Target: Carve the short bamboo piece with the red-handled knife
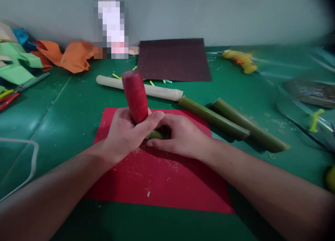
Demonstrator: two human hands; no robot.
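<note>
My left hand [125, 133] is closed round the lower end of a red tapered cylinder [134, 94] that stands almost upright and looks like a handle. Its bottom end is hidden in the grip. Right beside it, my right hand [181, 134] has its thumb and fingers curled round a short green bamboo piece [156, 134], mostly covered by the fingers. Both hands meet over a red sheet [162, 185] dotted with pale shavings. Just beyond the hands lie two green bamboo lengths [214, 117] and a pale peeled stick [163, 92].
A dark brown sheet [174, 59] lies near the wall, with a yellow glue gun [240, 60] to its right. Orange crumpled paper [75, 56], light green paper [19, 61] and red-handled scissors [10, 100] are at left. A white cable [35, 157] crosses the green table [65, 122].
</note>
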